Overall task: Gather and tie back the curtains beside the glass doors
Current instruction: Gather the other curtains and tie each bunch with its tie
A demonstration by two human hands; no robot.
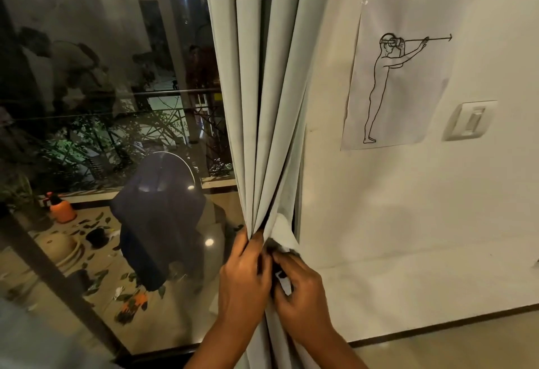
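There is a single view, from a wide-angle camera worn on the person's head. It looks forward and down, close to a bunched pale grey-green fabric curtain (262,106) that runs the full height of the frame just right of centre. Both forearms enter from the bottom edge, so the left hand (243,278) and right hand (297,290) sit low and very near the lens. The dark glass door (102,91) fills the left half, the white wall (408,208) the right. Straight lines bow toward the edges. No second view shares the scene.

Dim warm light, glass reflections
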